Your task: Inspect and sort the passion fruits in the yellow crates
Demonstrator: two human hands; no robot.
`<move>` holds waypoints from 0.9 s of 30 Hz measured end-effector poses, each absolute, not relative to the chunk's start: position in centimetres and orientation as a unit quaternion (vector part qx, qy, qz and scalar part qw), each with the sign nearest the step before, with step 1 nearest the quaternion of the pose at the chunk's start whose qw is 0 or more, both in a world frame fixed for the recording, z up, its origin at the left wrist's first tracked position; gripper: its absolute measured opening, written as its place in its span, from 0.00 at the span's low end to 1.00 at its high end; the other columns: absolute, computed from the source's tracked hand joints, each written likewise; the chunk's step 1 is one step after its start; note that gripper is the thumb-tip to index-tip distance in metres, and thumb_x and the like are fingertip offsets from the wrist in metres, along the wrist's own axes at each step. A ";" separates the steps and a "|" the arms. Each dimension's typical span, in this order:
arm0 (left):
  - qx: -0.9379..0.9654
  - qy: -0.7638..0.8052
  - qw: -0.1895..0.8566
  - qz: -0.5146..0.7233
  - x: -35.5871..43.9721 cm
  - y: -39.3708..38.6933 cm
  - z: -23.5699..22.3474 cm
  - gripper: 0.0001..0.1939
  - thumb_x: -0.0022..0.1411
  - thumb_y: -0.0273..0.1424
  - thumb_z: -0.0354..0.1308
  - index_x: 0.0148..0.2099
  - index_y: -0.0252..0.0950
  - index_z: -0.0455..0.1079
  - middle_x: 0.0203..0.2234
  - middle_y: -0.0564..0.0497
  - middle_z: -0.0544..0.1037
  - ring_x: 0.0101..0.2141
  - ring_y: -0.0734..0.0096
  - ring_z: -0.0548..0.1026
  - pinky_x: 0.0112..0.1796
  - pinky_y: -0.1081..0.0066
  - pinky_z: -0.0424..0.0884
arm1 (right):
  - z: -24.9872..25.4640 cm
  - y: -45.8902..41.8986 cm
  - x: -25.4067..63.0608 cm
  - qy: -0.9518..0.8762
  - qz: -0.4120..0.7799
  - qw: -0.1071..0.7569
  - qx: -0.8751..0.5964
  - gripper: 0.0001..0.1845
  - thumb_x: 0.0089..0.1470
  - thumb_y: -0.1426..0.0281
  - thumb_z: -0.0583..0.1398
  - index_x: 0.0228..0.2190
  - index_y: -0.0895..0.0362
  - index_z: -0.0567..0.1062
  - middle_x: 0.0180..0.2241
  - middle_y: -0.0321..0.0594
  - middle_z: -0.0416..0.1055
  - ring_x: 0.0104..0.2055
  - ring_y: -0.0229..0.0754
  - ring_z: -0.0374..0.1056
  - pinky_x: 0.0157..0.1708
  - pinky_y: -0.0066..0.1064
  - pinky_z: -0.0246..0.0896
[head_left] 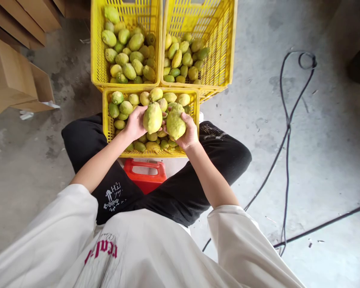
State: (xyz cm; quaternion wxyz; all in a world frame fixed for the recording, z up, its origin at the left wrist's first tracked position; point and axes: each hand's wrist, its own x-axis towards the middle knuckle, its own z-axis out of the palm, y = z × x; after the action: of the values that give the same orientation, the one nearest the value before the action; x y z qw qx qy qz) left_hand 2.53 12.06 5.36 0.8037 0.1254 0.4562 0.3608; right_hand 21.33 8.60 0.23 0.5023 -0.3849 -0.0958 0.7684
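My left hand (135,123) is closed around a large yellow-green lemon (153,118), its fingers behind the fruit. In my right hand (189,132) sits a second, bumpier lemon (176,122), gripped from the right side. The two fruits are held side by side, a small gap between them, above the near yellow crate (106,120). That crate is filled with lemons, some greener than others, such as a green-tinged lemon (117,97) in its far left corner. My hands hide the middle of the crate.
Behind stand two more yellow crates, the left crate (96,80) and the right crate (228,60), both holding lemons. A red plastic object with a handle (150,185) is between my legs. Cardboard boxes (15,72) stand at left; a black cable (283,140) lies at right.
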 end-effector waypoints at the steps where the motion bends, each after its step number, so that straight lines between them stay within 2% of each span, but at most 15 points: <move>1: 0.132 0.463 0.801 0.354 2.6 11.9 5.3 0.28 0.88 0.40 0.39 0.68 0.36 0.77 0.47 0.41 0.90 0.57 0.46 0.91 0.52 0.56 0.90 | 0.3 8.6 21.3 -0.096 0.766 0.502 -0.389 0.16 0.58 0.55 0.69 0.42 0.45 0.73 0.39 0.39 0.85 0.55 0.59 0.87 0.55 0.54 0.90; 3: 0.143 0.472 0.799 0.345 2.7 11.7 4.9 0.27 0.90 0.42 0.39 0.68 0.38 0.76 0.49 0.40 0.90 0.60 0.46 0.89 0.55 0.55 0.88 | 0.6 8.6 21.3 -0.096 0.766 0.498 -0.396 0.14 0.59 0.55 0.69 0.41 0.45 0.73 0.39 0.38 0.84 0.55 0.57 0.87 0.57 0.52 0.90; 5: 0.143 0.469 0.799 0.348 2.7 11.7 4.3 0.26 0.90 0.44 0.41 0.67 0.40 0.77 0.47 0.42 0.90 0.62 0.46 0.88 0.58 0.54 0.87 | 0.8 8.7 21.3 -0.093 0.767 0.490 -0.404 0.10 0.65 0.54 0.63 0.42 0.47 0.75 0.38 0.37 0.84 0.56 0.54 0.87 0.59 0.50 0.88; 7: 0.126 0.457 0.805 0.358 2.7 11.7 3.8 0.25 0.90 0.49 0.44 0.66 0.42 0.77 0.43 0.42 0.90 0.61 0.45 0.88 0.60 0.53 0.86 | 0.9 8.8 21.2 -0.091 0.768 0.481 -0.414 0.15 0.71 0.52 0.58 0.43 0.48 0.77 0.37 0.37 0.83 0.57 0.54 0.87 0.58 0.49 0.87; 10: 0.088 0.441 0.813 0.370 2.6 11.9 3.3 0.28 0.88 0.53 0.46 0.67 0.42 0.77 0.40 0.42 0.89 0.56 0.43 0.89 0.61 0.51 0.85 | 1.0 8.7 21.2 -0.096 0.767 0.477 -0.418 0.20 0.67 0.46 0.64 0.45 0.47 0.79 0.39 0.40 0.85 0.59 0.59 0.86 0.55 0.54 0.89; 12: 0.071 0.435 0.813 0.379 2.5 11.9 3.4 0.28 0.87 0.53 0.47 0.68 0.40 0.77 0.38 0.42 0.88 0.53 0.43 0.91 0.58 0.50 0.87 | 1.1 8.6 21.3 -0.101 0.769 0.483 -0.407 0.22 0.61 0.44 0.68 0.46 0.46 0.79 0.41 0.42 0.86 0.60 0.63 0.85 0.53 0.58 0.90; 15: 0.062 0.422 0.812 0.400 2.2 12.0 3.9 0.28 0.84 0.48 0.47 0.69 0.39 0.77 0.36 0.44 0.87 0.49 0.45 0.92 0.48 0.55 0.91 | 1.0 8.6 21.5 -0.103 0.782 0.488 -0.374 0.23 0.61 0.44 0.65 0.45 0.47 0.80 0.43 0.45 0.86 0.62 0.65 0.83 0.54 0.60 0.88; 17: 0.058 0.413 0.812 0.408 2.0 12.0 4.3 0.28 0.81 0.45 0.47 0.70 0.39 0.77 0.37 0.44 0.87 0.50 0.45 0.93 0.43 0.58 0.91 | 0.9 8.7 21.6 -0.097 0.793 0.486 -0.354 0.23 0.61 0.45 0.66 0.45 0.48 0.80 0.44 0.46 0.86 0.61 0.66 0.83 0.54 0.61 0.89; 19: 0.052 0.408 0.816 0.406 1.9 12.1 4.7 0.29 0.80 0.44 0.48 0.71 0.40 0.77 0.41 0.43 0.88 0.53 0.43 0.92 0.43 0.57 0.91 | 0.8 8.8 21.6 -0.089 0.796 0.488 -0.348 0.23 0.60 0.46 0.67 0.47 0.49 0.81 0.44 0.45 0.86 0.60 0.67 0.84 0.51 0.61 0.90; 22: 0.045 0.407 0.817 0.407 1.9 12.0 5.1 0.28 0.82 0.41 0.45 0.71 0.39 0.77 0.45 0.42 0.90 0.57 0.42 0.91 0.48 0.54 0.92 | 0.6 8.7 21.6 -0.082 0.785 0.487 -0.373 0.22 0.62 0.47 0.67 0.48 0.48 0.81 0.44 0.44 0.87 0.57 0.64 0.86 0.47 0.56 0.91; 25: 0.047 0.415 0.805 0.421 2.0 11.8 5.4 0.25 0.86 0.37 0.41 0.67 0.37 0.77 0.44 0.41 0.91 0.58 0.46 0.91 0.53 0.55 0.91 | 0.2 8.5 21.8 -0.085 0.763 0.487 -0.418 0.18 0.66 0.48 0.67 0.48 0.46 0.81 0.43 0.40 0.87 0.50 0.56 0.87 0.42 0.46 0.91; 27: 0.052 0.419 0.804 0.418 2.1 11.7 5.5 0.24 0.88 0.39 0.41 0.65 0.38 0.77 0.42 0.42 0.91 0.58 0.47 0.90 0.54 0.56 0.89 | -0.1 8.4 21.8 -0.090 0.747 0.493 -0.437 0.15 0.68 0.50 0.68 0.47 0.45 0.81 0.42 0.39 0.87 0.47 0.52 0.86 0.40 0.42 0.90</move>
State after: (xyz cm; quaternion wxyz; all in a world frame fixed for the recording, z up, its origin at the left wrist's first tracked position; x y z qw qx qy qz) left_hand 2.12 11.67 5.50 0.8043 0.0523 0.4187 0.4184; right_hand 21.81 8.40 -0.05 0.4932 -0.4369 -0.0900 0.7468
